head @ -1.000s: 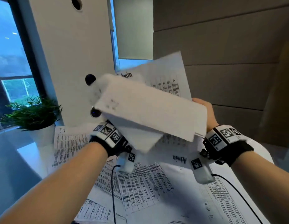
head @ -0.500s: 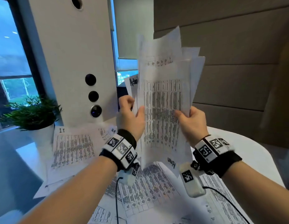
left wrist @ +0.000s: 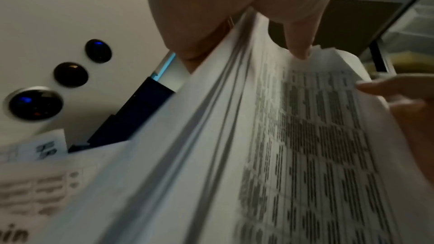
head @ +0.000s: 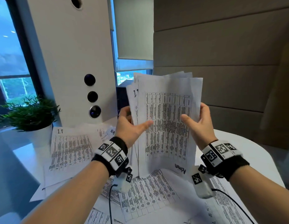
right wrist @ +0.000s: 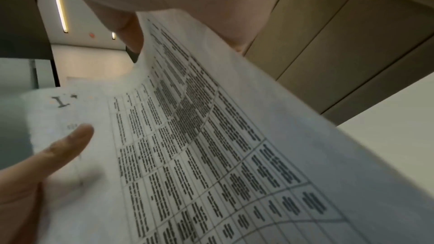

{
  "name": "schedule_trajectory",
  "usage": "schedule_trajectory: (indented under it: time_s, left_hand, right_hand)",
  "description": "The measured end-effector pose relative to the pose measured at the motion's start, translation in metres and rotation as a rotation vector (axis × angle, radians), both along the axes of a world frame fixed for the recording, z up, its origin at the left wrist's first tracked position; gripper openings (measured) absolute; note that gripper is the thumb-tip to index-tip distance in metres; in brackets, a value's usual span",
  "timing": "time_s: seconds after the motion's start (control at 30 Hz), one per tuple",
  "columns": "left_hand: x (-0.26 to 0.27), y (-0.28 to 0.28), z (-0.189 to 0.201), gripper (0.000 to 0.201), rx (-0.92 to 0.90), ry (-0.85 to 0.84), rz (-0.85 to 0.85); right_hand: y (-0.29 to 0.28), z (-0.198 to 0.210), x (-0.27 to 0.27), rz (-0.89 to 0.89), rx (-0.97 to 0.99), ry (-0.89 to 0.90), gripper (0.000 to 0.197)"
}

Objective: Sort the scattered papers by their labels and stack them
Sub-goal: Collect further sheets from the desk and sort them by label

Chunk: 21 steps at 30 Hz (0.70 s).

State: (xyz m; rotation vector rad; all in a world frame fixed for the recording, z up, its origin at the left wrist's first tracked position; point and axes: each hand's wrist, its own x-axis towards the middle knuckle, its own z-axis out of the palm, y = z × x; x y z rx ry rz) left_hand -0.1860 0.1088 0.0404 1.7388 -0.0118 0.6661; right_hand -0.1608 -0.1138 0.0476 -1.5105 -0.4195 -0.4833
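Both hands hold one bundle of papers (head: 166,125) upright above the counter (head: 253,159): the left hand (head: 130,126) grips its left edge, the right hand (head: 197,125) its right edge, thumbs across the front sheet. That bundle looks mixed, with Admin and I.T labels showing. More sheets (head: 71,152) lie loose on the counter, so most sorting seems left.

Upright printed paper bundle (head: 168,126); loose sheets (head: 71,147) flat
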Motion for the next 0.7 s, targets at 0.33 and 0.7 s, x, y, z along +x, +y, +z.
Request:
schedule_trajectory:
  time_s: [0.33, 0.7]
  left_hand:
    - [-0.005, -0.011, -0.015, 0.07, -0.028, 0.135, 0.143]
    - [-0.01, 0.041, -0.003, 0.038, -0.146, 0.204, 0.364]
  right_hand:
    - [0.006, -0.011, -0.01, 0.107, -0.049, 0.124, 0.048]
    - [-0.053, -0.039, -0.018, 0.0, -1.166, 0.608, 0.07]
